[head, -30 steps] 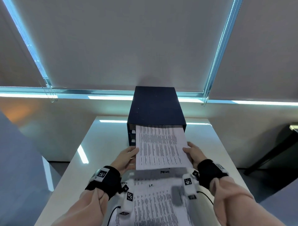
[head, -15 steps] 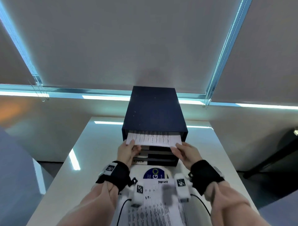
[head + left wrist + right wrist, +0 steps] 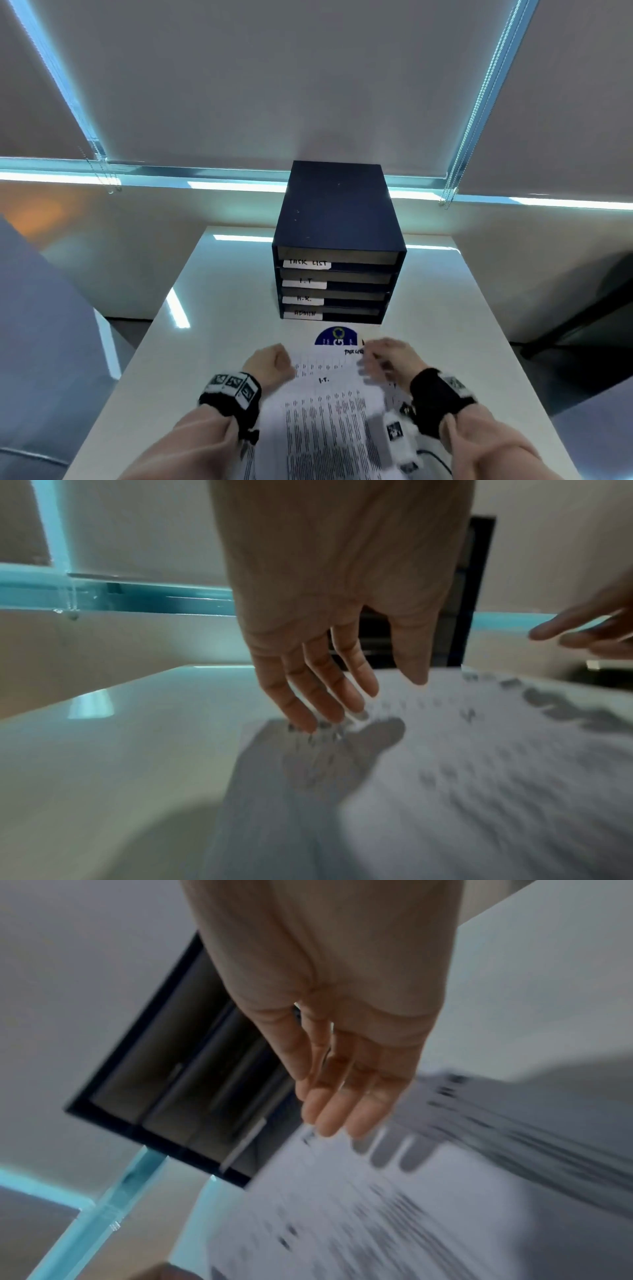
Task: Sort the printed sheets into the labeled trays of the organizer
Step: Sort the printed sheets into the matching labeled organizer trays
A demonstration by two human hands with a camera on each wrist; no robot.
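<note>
The dark blue organizer (image 3: 337, 219) stands at the table's far end; its four trays are labelled TASK LIST (image 3: 307, 263), I.T., H.R. and ADMIN from top to bottom. A stack of printed sheets (image 3: 329, 414) lies in front of me, its top sheet marked I.T. My left hand (image 3: 274, 363) is over the stack's left edge, and the left wrist view shows its straight fingers (image 3: 325, 704) touching the top sheet (image 3: 479, 750). My right hand (image 3: 383, 356) is blurred near the stack's upper right corner, its fingers (image 3: 335, 1112) straight just above the paper (image 3: 342, 1218). Neither hand holds anything.
The white table (image 3: 212, 308) has bare room on both sides of the organizer. A round blue logo (image 3: 337, 337) lies between the organizer and the stack. Closed blinds hang behind the table. A grey-blue seat (image 3: 37, 325) is at the left and dark furniture (image 3: 599, 308) at the right.
The sheet that both hands were sliding into the top tray is now fully inside. Both hands have let go and drawn back to the stack in front of me.
</note>
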